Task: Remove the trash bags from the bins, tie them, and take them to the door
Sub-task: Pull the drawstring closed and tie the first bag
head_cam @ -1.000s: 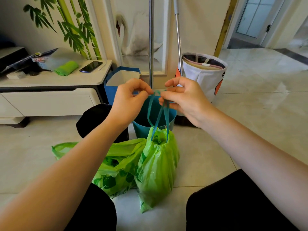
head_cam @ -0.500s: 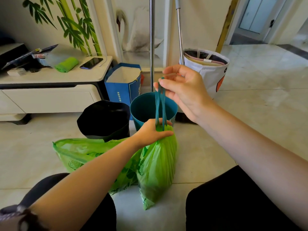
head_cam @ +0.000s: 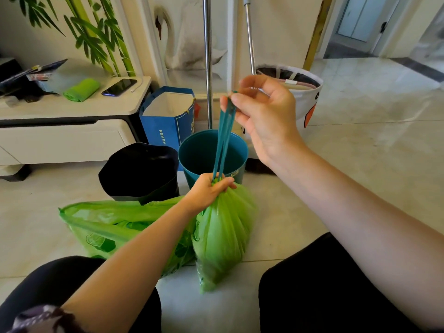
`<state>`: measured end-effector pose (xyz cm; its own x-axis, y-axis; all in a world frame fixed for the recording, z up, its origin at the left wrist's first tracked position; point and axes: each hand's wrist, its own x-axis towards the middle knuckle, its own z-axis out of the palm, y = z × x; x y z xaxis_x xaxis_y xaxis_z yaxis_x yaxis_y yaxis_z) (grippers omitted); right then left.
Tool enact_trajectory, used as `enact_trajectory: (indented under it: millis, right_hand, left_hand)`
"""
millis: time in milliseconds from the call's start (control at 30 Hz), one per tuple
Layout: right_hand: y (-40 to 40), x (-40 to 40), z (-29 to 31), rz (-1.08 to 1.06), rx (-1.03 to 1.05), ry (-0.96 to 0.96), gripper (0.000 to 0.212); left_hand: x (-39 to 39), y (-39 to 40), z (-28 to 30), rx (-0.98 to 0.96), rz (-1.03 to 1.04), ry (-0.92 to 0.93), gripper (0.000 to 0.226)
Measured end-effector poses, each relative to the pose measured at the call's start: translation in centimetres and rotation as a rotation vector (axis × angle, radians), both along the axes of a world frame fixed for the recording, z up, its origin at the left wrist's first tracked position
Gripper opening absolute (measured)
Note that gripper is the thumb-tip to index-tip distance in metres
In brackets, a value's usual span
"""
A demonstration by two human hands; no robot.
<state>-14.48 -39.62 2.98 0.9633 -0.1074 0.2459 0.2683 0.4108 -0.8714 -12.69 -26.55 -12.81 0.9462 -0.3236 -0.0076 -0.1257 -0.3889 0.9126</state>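
Room: pale glossy tile floor (head_cam: 360, 145); a wall mural of bamboo and a swan behind; an open doorway at far right.
Cabinet: one low white cabinet (head_cam: 60, 138) at left, carrying one rolled green cloth or bag roll (head_cam: 81, 89) and one dark phone (head_cam: 119, 86).
Bins: two, side by side on the floor, a black bin (head_cam: 139, 171) and, to its right, a teal bin (head_cam: 199, 152); both look unlined.
Trash bags: two green ones. An open bag (head_cam: 115, 227) lies slumped in front of the black bin; the gathered bag (head_cam: 223, 234) stands just right of it, in front of the teal bin, between the person's knees.
Left hand: left hand (head_cam: 209, 191) grips the gathered bag's bunched neck.
Drawstrings: teal drawstrings (head_cam: 223, 138) run taut from the neck upward, crossing the view of the teal bin.
Right hand: right hand (head_cam: 264, 111) pinches the drawstrings' top end between thumb and fingers, other fingers loosely curled.
Behind: one blue paper bag (head_cam: 168, 121) with white writing too small to read; two metal poles (head_cam: 208, 61); one white fabric basket (head_cam: 305, 97) with an orange beak print, partly hidden by the right hand.
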Motion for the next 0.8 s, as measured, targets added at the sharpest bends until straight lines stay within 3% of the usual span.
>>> enact_trajectory:
  millis: [167, 333, 500, 800]
  right_hand:
    - [-0.9, 0.6, -0.4, -0.031, -0.103, 0.02, 0.017]
    - [-0.7, 0.9, -0.5, -0.026, -0.118, 0.002, 0.018]
    - [0.2, 0.9, -0.6, 0.024, -0.125, -0.01, 0.018]
    - [-0.6, 1.1, -0.8, -0.016, -0.14, -0.003, 0.015]
  left_hand:
    - [0.3, 0.8, -0.1, 0.144, -0.137, 0.06, 0.029]
    - [1.5, 3.3, 3.7, 0.121, -0.148, -0.033, 0.022]
    - [1.1, 3.5, 3.7, 0.095, -0.132, -0.066, 0.022]
    - [1.1, 1.5, 3.6, 0.016, -0.223, 0.039, 0.023]
